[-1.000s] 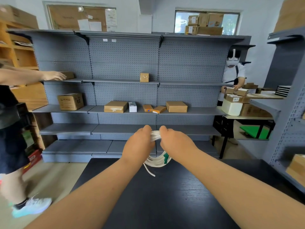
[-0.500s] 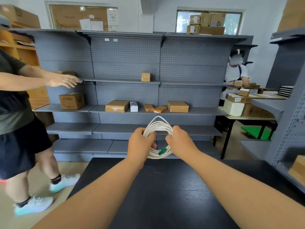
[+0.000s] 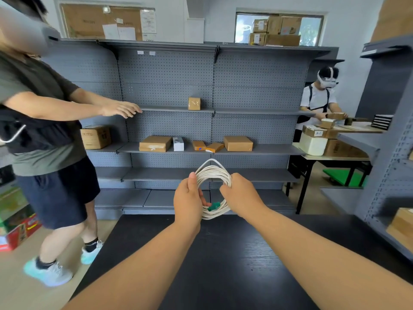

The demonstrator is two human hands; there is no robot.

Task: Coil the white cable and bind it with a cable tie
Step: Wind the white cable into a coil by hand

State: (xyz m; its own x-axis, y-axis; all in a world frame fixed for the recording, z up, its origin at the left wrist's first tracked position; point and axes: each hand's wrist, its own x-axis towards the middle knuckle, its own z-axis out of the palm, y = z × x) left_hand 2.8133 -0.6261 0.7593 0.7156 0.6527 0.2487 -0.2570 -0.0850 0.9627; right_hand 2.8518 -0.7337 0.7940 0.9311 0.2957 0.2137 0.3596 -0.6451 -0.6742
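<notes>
Above the far edge of the black table (image 3: pixel 228 265), the white cable (image 3: pixel 214 171) is held up in the air as a round coil of several loops, facing the camera. One strand rides a bit higher than the rest at the top.

The left hand (image 3: pixel 188 202) grips the coil's left side, thumb up along the loops and fingers curled through the middle. The right hand (image 3: pixel 240 195) is wrapped around the right side, so both hands are clamped on the cable with the open ring between them. There's a small green piece (image 3: pixel 214 206) sitting on the lower loops right by the left fingertips. Can't tell if it's a tie or a plug.

Behind all that is a grey pegboard shelving unit (image 3: pixel 167 86) with a few cardboard boxes (image 3: pixel 155 143) on the middle shelf and one small box (image 3: pixel 194 103) higher up. A person in a dark shirt (image 3: pixel 44 121) stands just left of the table, reaching toward the shelf. Another person with a headset (image 3: pixel 319 101) is at a desk far right, handling boxes, well apart from the coil.
</notes>
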